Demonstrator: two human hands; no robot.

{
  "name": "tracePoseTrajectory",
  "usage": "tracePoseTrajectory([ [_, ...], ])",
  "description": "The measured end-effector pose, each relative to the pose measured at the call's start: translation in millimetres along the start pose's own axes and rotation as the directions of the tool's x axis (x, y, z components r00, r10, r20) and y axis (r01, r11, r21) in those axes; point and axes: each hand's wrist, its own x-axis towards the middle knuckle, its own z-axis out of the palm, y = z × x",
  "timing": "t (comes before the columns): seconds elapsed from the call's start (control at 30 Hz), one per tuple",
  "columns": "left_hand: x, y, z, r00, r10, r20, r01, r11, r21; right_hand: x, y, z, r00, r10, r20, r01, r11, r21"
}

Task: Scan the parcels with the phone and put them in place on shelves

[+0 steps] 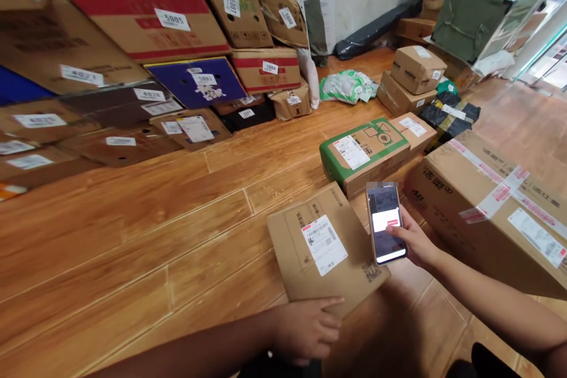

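My right hand (414, 240) is closed around a smartphone (384, 224), its thumb over the lit screen. On the screen a white pop-up with a red button shows against a dark background. The phone is above the right side of a cardboard box (283, 242), which has a white shipping label (325, 245) on top and a printed code near its right corner. At the near edge of this box is my left hand (310, 326), index finger stretched out over the cardboard and the other fingers loosely bent apart. Its thumb is hidden.
Numbered parcels (175, 20) fill a rack at the left. A green-edged box (365, 150) lies beyond the labelled one. At the right stands a large taped carton (487, 207). Farther back are a black wrapped parcel (449, 115), stacked boxes (416, 71) and a grey-green case (478, 18).
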Motion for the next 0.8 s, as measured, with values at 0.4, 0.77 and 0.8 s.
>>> tracePoseTrajectory([
  [0.4, 16.6, -6.6, 17.7, 0.989, -0.068, -0.134, 0.057, 0.995, -0.084, 11.3, 14.9, 15.5, 0.993, -0.032, -0.11, 0.027, 0.999, -0.046],
  [0.77, -43.4, -54.5, -37.1, 0.94, -0.165, -0.299, 0.163, 0.986, -0.032, 16.9, 18.9, 1.9, 0.991, 0.011, -0.135, -0.018, 0.998, -0.055],
  [0.8, -51.2, -59.3, -45.4, 0.938, -0.168, -0.303, 0.17, 0.985, -0.021, 16.3, 18.7, -0.3, 0.992, 0.031, -0.119, -0.035, 0.999, -0.036],
])
